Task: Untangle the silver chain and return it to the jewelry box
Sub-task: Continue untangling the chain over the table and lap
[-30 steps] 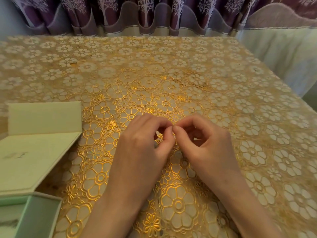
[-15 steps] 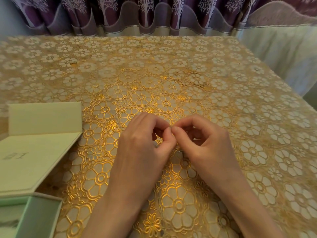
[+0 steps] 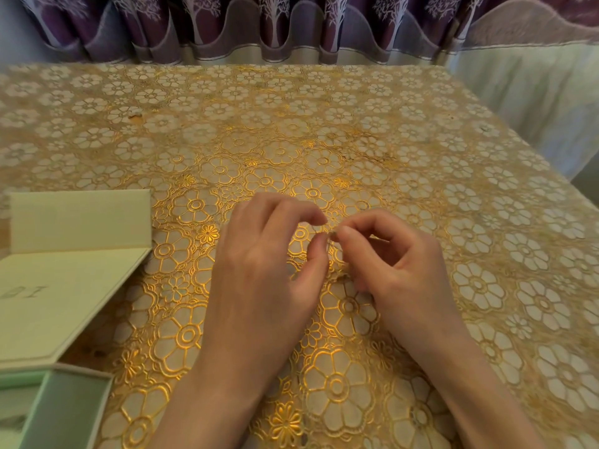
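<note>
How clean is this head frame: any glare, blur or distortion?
Head view: the gold tablecloth glints warmly mid-table; wide-angle bowing bends the far edge; the chain between left hand and right hand is too thin and soft to resolve.

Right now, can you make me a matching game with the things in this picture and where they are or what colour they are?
Things:
1. silver chain
2. jewelry box
3. curtain
4. tablecloth

Clues:
A. purple with pale trees, behind the table
B. gold flowers all over
C. pinched between the left hand and right hand
D. pale green, open, at the near left

Pairs: 1-C, 2-D, 3-A, 4-B
</note>
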The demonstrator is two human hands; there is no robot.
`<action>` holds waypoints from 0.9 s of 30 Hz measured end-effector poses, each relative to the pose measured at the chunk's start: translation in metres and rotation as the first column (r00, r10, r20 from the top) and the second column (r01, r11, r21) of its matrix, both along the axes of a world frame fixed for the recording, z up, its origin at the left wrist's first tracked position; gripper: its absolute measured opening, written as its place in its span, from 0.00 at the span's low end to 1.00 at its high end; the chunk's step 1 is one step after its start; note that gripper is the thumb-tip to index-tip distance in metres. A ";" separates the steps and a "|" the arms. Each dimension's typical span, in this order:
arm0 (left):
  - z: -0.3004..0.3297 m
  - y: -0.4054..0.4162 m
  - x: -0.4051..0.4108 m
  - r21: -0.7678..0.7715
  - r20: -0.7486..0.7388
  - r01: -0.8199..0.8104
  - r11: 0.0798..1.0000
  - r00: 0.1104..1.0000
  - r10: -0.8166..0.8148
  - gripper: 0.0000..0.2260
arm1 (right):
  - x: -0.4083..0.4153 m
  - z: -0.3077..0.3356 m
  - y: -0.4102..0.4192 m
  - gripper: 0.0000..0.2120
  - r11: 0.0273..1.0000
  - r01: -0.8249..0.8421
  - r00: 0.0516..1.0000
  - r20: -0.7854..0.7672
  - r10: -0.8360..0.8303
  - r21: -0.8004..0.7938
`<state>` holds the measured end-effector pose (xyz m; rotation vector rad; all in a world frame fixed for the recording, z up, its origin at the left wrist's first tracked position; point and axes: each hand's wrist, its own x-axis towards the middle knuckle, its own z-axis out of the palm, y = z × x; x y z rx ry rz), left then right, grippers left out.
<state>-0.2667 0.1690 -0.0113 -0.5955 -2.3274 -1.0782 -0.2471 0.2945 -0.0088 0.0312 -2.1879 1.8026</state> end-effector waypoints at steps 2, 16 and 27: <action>0.000 0.000 0.000 -0.002 -0.017 -0.017 1.000 1.000 0.017 0.05 | 0.000 0.000 0.000 0.06 1.000 0.002 1.000 -0.004 -0.002 -0.009; 0.000 -0.001 -0.001 -0.028 -0.023 -0.020 0.999 1.000 0.020 0.06 | -0.001 -0.001 0.000 0.06 1.000 -0.023 1.000 -0.016 0.023 -0.005; -0.002 0.000 -0.004 0.048 0.029 0.002 0.999 1.000 -0.004 0.05 | -0.002 -0.003 0.003 0.02 1.000 -0.007 1.000 -0.019 0.006 -0.028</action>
